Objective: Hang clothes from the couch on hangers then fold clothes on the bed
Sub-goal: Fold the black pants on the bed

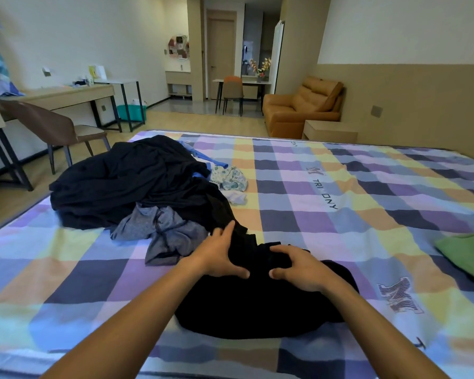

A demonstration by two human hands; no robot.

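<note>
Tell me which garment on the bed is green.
The green garment at the picture's right edge, lying alone; the heap is dark, grey, blue and pale.

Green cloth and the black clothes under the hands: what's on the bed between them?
Only bare checked bedsheet with a printed logo on it, seen in the head view. No clothes lie between the black garment and the green cloth.

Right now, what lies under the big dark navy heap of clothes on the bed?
A crumpled grey garment pokes out at the front of the dark navy heap, blue cloth and a pale floral piece at its right. Whatever lies deeper is covered.
</note>
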